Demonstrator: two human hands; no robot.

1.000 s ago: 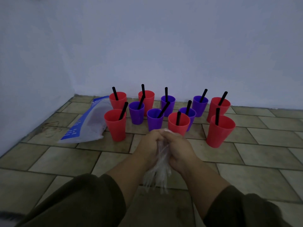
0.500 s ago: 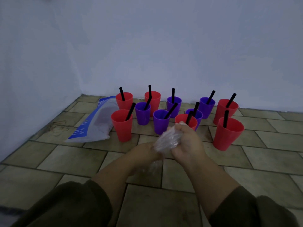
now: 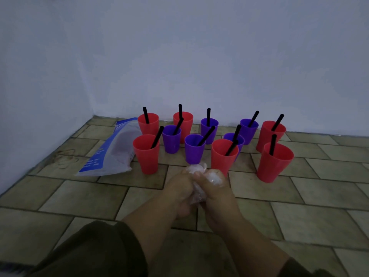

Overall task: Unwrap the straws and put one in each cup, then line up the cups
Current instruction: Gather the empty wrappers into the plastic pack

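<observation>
Where the tiled floor (image 3: 329, 188) meets the rear wall (image 3: 199, 56), eleven cups (image 3: 146, 158) stand upright in a loose cluster, six red and five purple, each with a black straw (image 3: 272, 144) in it. A blue-and-white plastic bag (image 3: 111, 152) lies just beside the left cups, near the side wall. Bare tiles lie to the right and in front of the cluster. Just before the front cups, the left hand (image 3: 177, 188) and right hand (image 3: 216, 196) meet, fingers curled tightly round a crumpled wad of clear wrappers (image 3: 194, 169).
</observation>
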